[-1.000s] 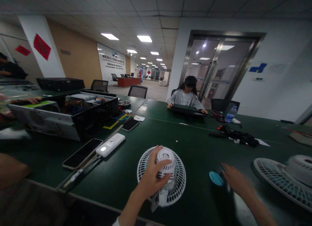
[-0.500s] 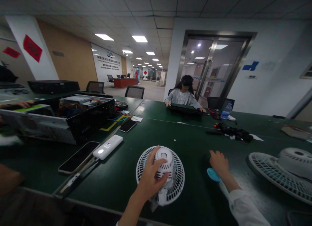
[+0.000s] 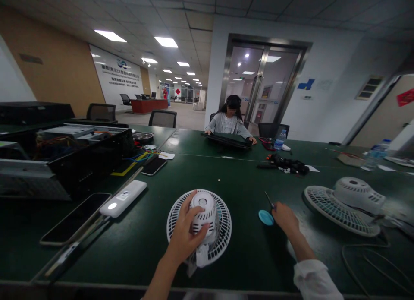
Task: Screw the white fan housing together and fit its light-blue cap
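A small white fan lies on the green table in front of me with its round grille down and its motor housing up. My left hand is closed around the housing, fingers over its top and side. To the right, my right hand grips a screwdriver by its dark handle, mostly hidden in the fingers; its thin shaft points up and away, apart from the fan. Beside that hand a light-blue disc lies on the table.
A second fan lies at the right with its cable. On the left are an open computer case, two phones and a white power bank. Across the table a person holds a flat black panel. Bottles stand farther right.
My right hand now has a screwdriver in it, raised beside the blue disc. The left hand keeps its hold on the fan. The view has turned to the right.
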The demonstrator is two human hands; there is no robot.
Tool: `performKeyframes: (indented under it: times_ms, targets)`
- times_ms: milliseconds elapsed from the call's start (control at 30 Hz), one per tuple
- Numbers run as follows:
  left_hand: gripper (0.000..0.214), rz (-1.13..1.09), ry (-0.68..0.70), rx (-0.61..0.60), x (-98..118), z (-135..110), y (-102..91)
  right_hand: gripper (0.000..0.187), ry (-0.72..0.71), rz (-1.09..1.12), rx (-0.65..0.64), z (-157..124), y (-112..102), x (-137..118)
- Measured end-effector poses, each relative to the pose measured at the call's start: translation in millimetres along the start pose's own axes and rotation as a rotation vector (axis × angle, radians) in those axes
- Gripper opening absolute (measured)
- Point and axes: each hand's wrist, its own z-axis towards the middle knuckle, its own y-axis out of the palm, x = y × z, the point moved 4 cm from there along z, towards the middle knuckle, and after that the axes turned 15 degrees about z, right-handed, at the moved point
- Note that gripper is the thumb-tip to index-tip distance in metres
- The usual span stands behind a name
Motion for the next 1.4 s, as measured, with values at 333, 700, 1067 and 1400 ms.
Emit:
performKeyframes:
  times_ms: [333, 700, 1067, 1400]
  targets:
    - [0.063, -0.248, -0.183, 0.037, -5, -4, 8.6, 0.027, -0.303, 0.478, 0.334, -23, -77, -62]
    - [0.069, -0.402, -0.331, 0.082, -13, -32, 24.6, 0.02, -0.873, 1.462, 0.242, -103, -134, -200]
    - [0.073, -0.377, -0.289, 0.056, -16, -36, 25.4, 0.015, -1.274, 0.871, 0.492, -130, -124, -247]
    - [0.071, -0.395, -0.299, 0.039, -15, -36, 25.3, 0.013, -1.335, 0.8, 0.488, -125, -113, -253]
